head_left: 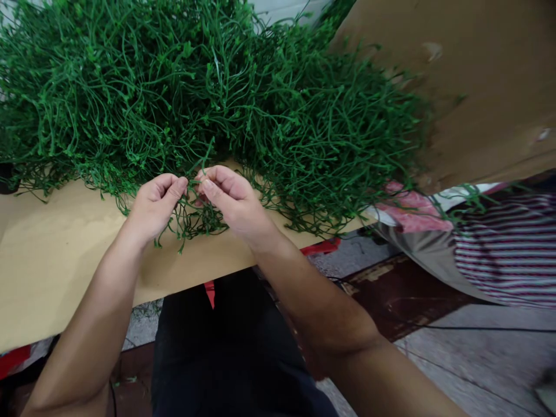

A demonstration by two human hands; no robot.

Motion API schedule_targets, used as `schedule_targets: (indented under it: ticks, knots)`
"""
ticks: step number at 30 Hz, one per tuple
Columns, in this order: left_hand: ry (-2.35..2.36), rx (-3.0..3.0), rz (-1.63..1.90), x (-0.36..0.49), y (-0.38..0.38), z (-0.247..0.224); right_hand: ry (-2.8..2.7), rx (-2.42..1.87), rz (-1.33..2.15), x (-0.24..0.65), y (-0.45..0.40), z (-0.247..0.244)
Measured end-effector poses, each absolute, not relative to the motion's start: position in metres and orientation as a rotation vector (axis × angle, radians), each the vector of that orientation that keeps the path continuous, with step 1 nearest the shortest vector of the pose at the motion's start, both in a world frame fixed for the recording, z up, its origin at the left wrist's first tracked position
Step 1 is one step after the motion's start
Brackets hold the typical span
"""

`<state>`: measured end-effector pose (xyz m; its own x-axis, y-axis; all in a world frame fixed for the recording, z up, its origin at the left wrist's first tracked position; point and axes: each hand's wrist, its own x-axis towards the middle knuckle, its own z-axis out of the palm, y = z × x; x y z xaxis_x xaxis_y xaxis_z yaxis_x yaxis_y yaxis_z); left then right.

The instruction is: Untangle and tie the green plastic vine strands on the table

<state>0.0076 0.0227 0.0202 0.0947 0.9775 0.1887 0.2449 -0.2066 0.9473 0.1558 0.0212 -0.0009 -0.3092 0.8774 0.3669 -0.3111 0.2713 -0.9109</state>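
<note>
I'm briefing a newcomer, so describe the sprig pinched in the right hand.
Find the big green heap on the tan table. At its near edge is the right hand. The sprig rises from that pinch, singled out from the tangle behind.

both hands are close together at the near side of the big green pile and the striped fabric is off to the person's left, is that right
Not quite: the striped fabric is off to the person's right, as the head view shows. The left hand and right hand are indeed close together at the near side of the big green pile.
</note>
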Motion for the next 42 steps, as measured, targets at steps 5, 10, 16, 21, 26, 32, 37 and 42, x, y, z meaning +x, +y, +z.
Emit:
schedule_targets:
  ticks: [5,10,16,21,26,32,37,42]
  knots:
    - [1.154,1.586,1.140,0.009,0.020,0.024,-1.392,-0.604,1.371,0.156,0.023,0.001]
    - [1.159,1.608,1.046,0.011,0.018,0.026,-1.486,-0.588,1.360,0.162,0.028,0.000]
    - [1.180,1.677,1.001,0.012,0.017,0.026,-1.623,-0.540,1.458,0.169,0.035,-0.003]
    - [1.177,1.691,0.972,0.010,0.018,0.024,-1.722,-0.621,1.452,0.169,0.035,-0.002]
    - [1.207,1.698,1.010,0.011,0.017,0.024,-1.771,-0.623,1.462,0.170,0.034,0.003]
    - [1.270,1.757,1.009,0.012,0.017,0.026,-1.736,-0.591,1.458,0.170,0.033,0.005]
    - [1.211,1.732,0.981,0.010,0.017,0.026,-1.692,-0.504,1.462,0.171,0.036,0.002]
    - [1.023,1.644,0.880,0.010,0.015,0.027,-1.633,-0.435,1.573,0.170,0.034,0.001]
